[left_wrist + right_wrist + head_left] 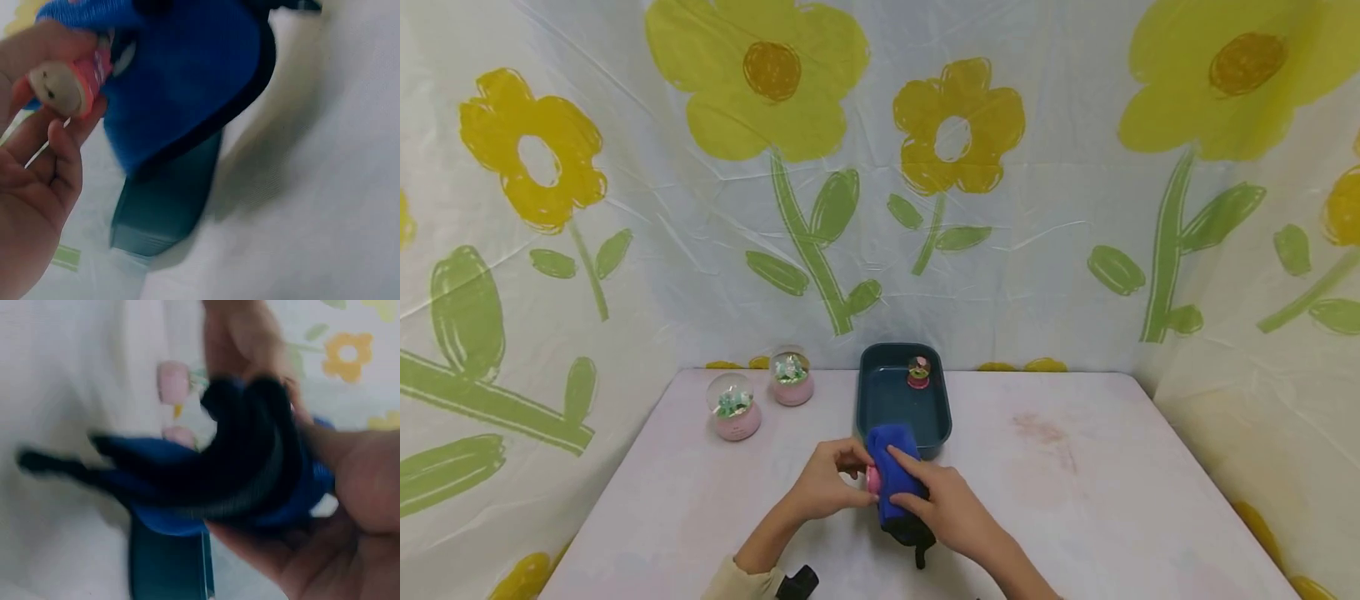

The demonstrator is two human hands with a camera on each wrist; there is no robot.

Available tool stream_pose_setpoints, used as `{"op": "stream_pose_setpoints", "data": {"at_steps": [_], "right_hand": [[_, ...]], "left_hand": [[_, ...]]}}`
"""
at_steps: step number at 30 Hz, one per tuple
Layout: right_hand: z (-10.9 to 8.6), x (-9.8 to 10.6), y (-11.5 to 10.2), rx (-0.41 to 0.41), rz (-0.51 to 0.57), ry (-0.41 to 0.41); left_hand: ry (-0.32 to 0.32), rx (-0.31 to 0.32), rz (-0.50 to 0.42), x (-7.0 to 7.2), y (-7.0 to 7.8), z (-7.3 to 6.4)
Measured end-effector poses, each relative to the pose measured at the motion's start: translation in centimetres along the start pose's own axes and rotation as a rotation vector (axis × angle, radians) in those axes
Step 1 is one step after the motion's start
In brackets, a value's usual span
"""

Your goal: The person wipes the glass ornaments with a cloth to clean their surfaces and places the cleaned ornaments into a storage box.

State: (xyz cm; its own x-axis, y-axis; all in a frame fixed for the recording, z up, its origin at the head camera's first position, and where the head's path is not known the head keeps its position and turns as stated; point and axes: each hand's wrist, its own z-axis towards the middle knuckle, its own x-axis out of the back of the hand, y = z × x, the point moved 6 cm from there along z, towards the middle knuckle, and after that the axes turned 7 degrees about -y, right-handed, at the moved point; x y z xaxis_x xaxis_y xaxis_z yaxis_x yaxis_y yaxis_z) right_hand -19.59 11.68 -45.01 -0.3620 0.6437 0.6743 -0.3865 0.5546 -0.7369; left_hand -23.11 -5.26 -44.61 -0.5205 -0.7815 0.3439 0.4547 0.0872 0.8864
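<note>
My left hand (826, 485) pinches the pink base of a small snow globe (872, 479) between thumb and fingers. In the left wrist view the pale underside of that snow globe (57, 89) faces the camera, and its dome is hidden in the blue cloth (181, 81). With thumb and fingers, my right hand (953, 507) grips the folded blue cloth (897, 479) around the globe's other side. Black edging and a short black loop hang from the cloth's lower end. The right wrist view shows the dark edge (244, 456) blurred.
Just beyond the hands is a dark teal tray (872, 400), partly overlapped by the cloth. Another small globe (918, 372) with a pinkish-red base stands inside it. Two larger snow globes (734, 408) (791, 377) with pink bases stand on the table's left. A flowered sheet (1045, 275) hangs behind.
</note>
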Motion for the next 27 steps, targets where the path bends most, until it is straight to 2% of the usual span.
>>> {"op": "stream_pose_setpoints", "data": {"at_steps": [3,6,9,12,15,18,20,23,27], "right_hand": [[-0.1,0.1,0.6,-0.008,0.16,-0.073],[-0.2,-0.1,1.2,0.005,0.348,-0.096],[-0.2,-0.6,1.6,0.022,0.514,-0.068],[-0.2,-1.0,1.9,0.04,0.605,0.021],[-0.1,-1.1,1.8,0.063,0.557,0.167],[-0.3,-1.0,1.4,0.074,0.402,0.305],[-0.4,-0.9,1.0,0.076,0.288,0.355],[-0.4,-0.7,0.4,0.081,0.154,0.368],[-0.2,-0.5,0.1,0.084,0.022,0.301]], "left_hand": [[-0.034,-0.012,-0.081,-0.3,-1.8,-0.1],[-0.037,-0.024,-0.194,-0.6,-3.6,-0.3],[-0.018,-0.025,-0.309,-0.8,-4.6,-0.5],[0.028,-0.011,-0.388,-0.8,-5.2,-0.5],[0.081,-0.005,-0.405,-0.8,-5.2,-0.4],[0.126,0.0,-0.364,-0.8,-4.9,-0.3],[0.144,-0.005,-0.315,-0.7,-4.0,-0.2],[0.156,-0.019,-0.183,-0.5,-2.1,0.0],[0.137,-0.059,0.029,0.0,0.3,0.1]]}}
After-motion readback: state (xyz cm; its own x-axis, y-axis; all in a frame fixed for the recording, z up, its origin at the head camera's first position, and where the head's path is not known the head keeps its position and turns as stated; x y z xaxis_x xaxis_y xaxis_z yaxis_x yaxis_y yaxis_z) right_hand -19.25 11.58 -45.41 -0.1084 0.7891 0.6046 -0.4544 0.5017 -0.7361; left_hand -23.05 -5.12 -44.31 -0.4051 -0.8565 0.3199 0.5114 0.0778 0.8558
